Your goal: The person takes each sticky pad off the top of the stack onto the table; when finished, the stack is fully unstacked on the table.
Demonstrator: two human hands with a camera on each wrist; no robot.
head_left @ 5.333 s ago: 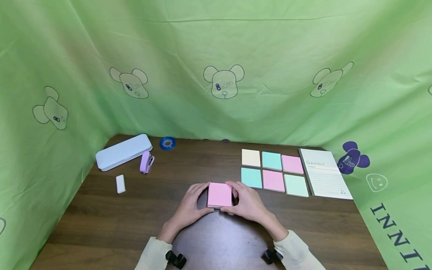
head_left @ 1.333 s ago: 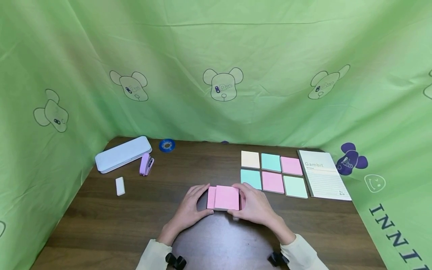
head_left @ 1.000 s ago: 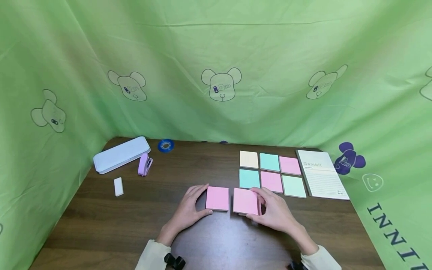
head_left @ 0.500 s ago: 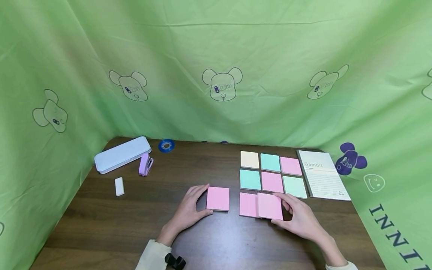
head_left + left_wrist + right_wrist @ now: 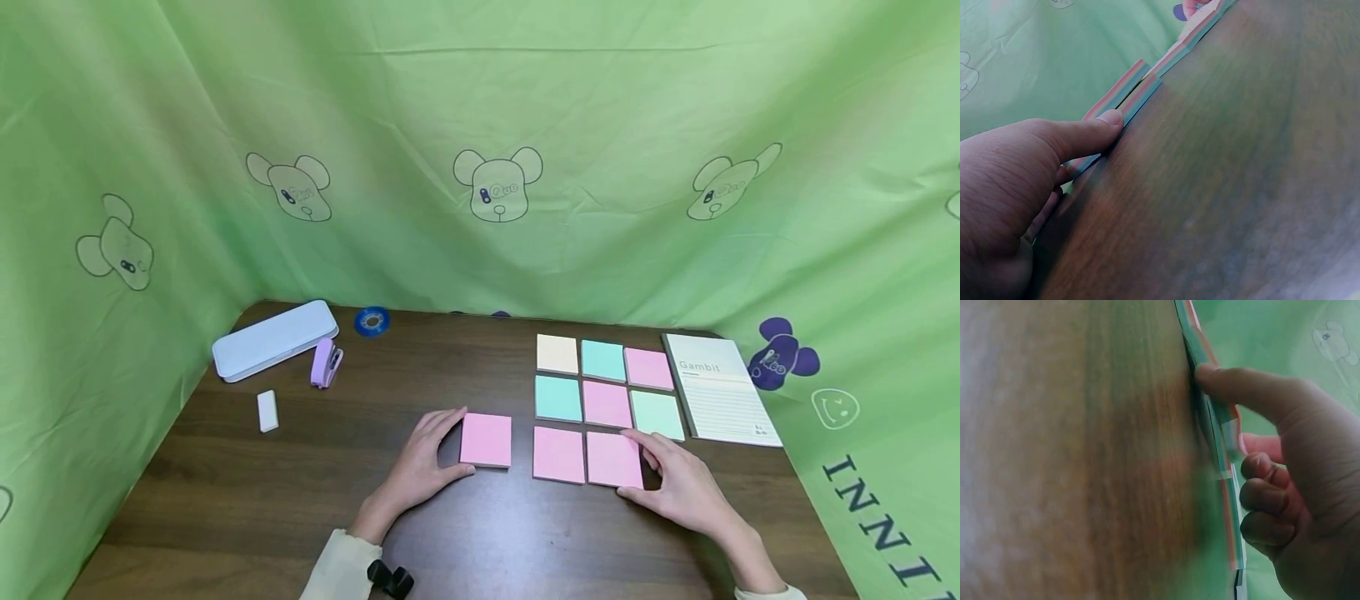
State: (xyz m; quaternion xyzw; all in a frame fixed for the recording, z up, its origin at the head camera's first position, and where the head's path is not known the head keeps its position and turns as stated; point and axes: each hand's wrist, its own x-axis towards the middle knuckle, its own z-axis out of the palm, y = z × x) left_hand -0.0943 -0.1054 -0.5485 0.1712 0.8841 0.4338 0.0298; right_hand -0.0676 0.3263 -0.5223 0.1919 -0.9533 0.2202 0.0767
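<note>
Between thumb and forefinger, my left hand point(image 5: 422, 460) grips the left side of a pink sticky note pad point(image 5: 486, 440) lying on the table. In the left wrist view the thumb point(image 5: 1088, 134) presses on the near edge of the pad. To the right, my right hand point(image 5: 682, 485) pinches another pink sticky note pad point(image 5: 614, 459) by its front and back edges at the right side. A third pink pad point(image 5: 558, 455) lies flat just to its left. The right wrist view has the thumb point(image 5: 1235, 384) on the pad's edge, with the other fingers curled.
Behind the right hand, two rows of sticky pads point(image 5: 606, 404) in cream, teal, pink and mint lie beside a notebook point(image 5: 718, 387). Back left are a pale blue case point(image 5: 275, 340), a purple stapler point(image 5: 326, 363), a white eraser point(image 5: 267, 411) and blue tape point(image 5: 371, 321). Green cloth point(image 5: 495, 258) surrounds the table.
From the stack between both hands, my right hand has carried two pink pads right and set them side by side below the rows. The left hand has stayed at its pad.
</note>
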